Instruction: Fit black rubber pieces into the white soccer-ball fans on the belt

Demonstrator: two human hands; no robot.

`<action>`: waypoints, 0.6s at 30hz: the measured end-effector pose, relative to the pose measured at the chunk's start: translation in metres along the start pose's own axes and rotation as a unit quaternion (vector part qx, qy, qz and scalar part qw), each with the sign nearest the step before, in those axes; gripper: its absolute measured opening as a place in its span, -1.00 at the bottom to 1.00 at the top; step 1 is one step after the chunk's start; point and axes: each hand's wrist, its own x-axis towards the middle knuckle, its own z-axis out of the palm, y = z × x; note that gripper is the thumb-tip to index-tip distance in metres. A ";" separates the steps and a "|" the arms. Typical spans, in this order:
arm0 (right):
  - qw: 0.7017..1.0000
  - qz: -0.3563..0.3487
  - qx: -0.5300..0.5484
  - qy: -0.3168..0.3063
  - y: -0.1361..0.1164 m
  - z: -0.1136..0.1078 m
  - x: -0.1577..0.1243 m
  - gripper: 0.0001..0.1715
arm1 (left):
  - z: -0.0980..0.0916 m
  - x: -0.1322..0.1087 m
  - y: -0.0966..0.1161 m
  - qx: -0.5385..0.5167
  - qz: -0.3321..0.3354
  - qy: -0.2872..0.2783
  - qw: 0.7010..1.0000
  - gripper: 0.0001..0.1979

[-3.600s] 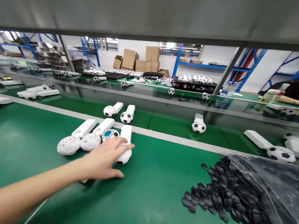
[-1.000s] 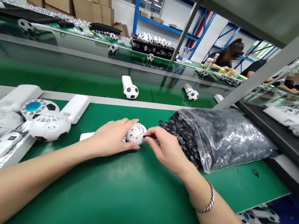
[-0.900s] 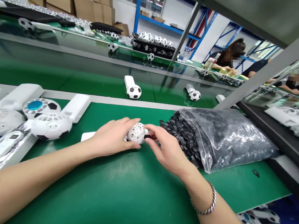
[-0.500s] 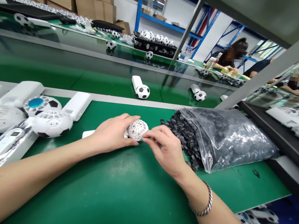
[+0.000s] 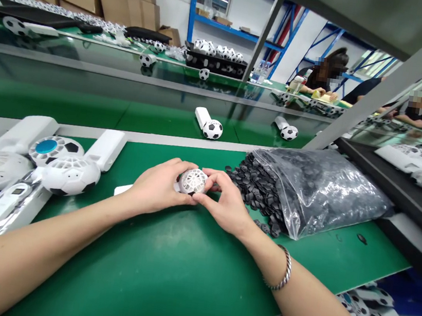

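A white handheld fan (image 5: pixel 193 181) with a round lattice head is in front of me, its pale handle showing past my left wrist. My left hand (image 5: pixel 160 185) is closed around the left side of the head, thumb below and fingers above. From the other side my right hand (image 5: pixel 225 198) grips the rim between thumb and fingers. A dark patch shows at the lower edge of the head. Whether a loose piece sits under my right fingers is hidden. Just right of that hand lie many small black plastic pieces (image 5: pixel 261 190), spilling from a clear plastic bag (image 5: pixel 326 194).
Several white football-patterned fans (image 5: pixel 72 176) lie at the left on the green table (image 5: pixel 164 276). Beyond the table edge, more fans (image 5: pixel 212 128) lie on a green conveyor belt (image 5: pixel 154 117). A slanted grey post (image 5: pixel 384 82) stands at the right. People work farther back.
My right hand has gone from a fingertip pinch at the rim to a wider grip around the head's right side. A dark patch now shows below. Fans on the belt have shifted right.
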 end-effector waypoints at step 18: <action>0.999 0.016 0.023 -0.026 0.005 0.001 0.005 -0.71 | -0.001 0.001 0.005 -0.032 -0.028 -0.015 0.999 -0.45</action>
